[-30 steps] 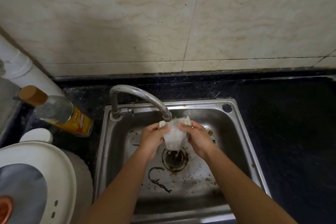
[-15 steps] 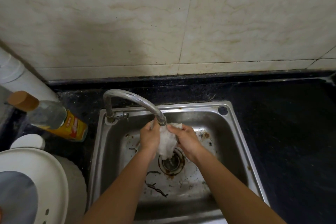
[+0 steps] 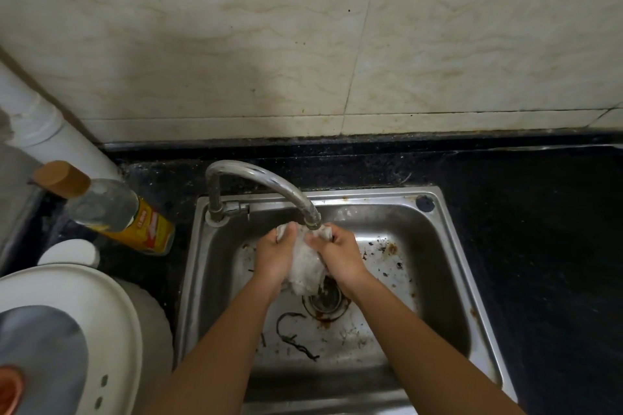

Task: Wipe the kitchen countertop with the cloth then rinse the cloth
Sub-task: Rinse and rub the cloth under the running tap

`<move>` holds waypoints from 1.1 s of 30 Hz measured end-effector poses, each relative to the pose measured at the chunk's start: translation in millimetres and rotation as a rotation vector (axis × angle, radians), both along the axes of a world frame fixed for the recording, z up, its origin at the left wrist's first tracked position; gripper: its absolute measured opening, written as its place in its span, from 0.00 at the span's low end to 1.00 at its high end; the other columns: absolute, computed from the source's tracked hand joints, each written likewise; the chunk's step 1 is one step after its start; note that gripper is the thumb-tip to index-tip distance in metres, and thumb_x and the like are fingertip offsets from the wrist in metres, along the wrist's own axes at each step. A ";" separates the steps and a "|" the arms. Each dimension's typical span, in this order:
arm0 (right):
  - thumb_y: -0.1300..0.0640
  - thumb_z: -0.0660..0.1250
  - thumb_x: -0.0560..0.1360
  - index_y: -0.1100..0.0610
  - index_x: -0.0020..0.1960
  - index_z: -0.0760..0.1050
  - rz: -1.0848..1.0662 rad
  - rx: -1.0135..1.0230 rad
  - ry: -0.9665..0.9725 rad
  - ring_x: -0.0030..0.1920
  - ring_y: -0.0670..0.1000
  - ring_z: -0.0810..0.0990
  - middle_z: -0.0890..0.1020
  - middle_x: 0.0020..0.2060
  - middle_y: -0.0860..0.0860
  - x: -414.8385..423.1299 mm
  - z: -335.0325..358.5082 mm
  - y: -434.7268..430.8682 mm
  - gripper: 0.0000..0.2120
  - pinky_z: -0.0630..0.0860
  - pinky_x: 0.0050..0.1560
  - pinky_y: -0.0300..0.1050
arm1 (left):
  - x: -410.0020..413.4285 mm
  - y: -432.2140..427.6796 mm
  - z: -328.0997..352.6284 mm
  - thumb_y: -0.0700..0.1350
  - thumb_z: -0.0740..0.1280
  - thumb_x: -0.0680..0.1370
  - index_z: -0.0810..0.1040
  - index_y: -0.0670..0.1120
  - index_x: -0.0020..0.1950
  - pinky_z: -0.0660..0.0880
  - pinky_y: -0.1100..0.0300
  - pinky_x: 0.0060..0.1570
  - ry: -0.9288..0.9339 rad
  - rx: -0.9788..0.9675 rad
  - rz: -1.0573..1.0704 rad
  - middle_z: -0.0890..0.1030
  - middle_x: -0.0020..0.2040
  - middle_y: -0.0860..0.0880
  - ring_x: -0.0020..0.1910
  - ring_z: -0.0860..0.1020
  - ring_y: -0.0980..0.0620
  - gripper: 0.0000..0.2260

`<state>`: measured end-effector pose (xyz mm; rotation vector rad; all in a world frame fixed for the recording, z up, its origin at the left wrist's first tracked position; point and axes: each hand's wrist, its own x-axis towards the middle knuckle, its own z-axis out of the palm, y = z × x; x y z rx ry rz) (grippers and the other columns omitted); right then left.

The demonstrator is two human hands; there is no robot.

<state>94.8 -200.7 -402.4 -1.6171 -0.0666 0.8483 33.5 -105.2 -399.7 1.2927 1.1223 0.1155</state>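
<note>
The cloth [image 3: 305,266] is bunched just under the faucet [image 3: 263,180] mouth, inside the sink [image 3: 448,246]. The left hand [image 3: 274,254] grips it left of the mouth and the right hand [image 3: 338,254] grips it on the right, both with curled fingers. To rinse well, I think the folds should be rubbed together under the mouth, then squeezed low below it, so that nothing splashes.

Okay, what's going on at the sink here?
A person is rinsing a white cloth in a stainless steel sink. The left hand and right hand both grip the bunched cloth, holding it just under the faucet spout and above the drain. Dark scraps lie on the sink floor. A yellow-labelled bottle stands on the dark countertop to the sink's left.
</note>
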 end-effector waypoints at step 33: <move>0.70 0.56 0.73 0.64 0.52 0.81 0.389 -0.074 -0.004 0.41 0.52 0.82 0.85 0.44 0.57 31.5 36.5 -28.4 0.16 0.76 0.38 0.40 | -1.8 6.0 -0.8 0.57 0.61 0.77 0.78 0.40 0.60 0.77 0.47 0.55 -0.153 -0.720 0.097 0.83 0.51 0.40 0.50 0.82 0.42 0.23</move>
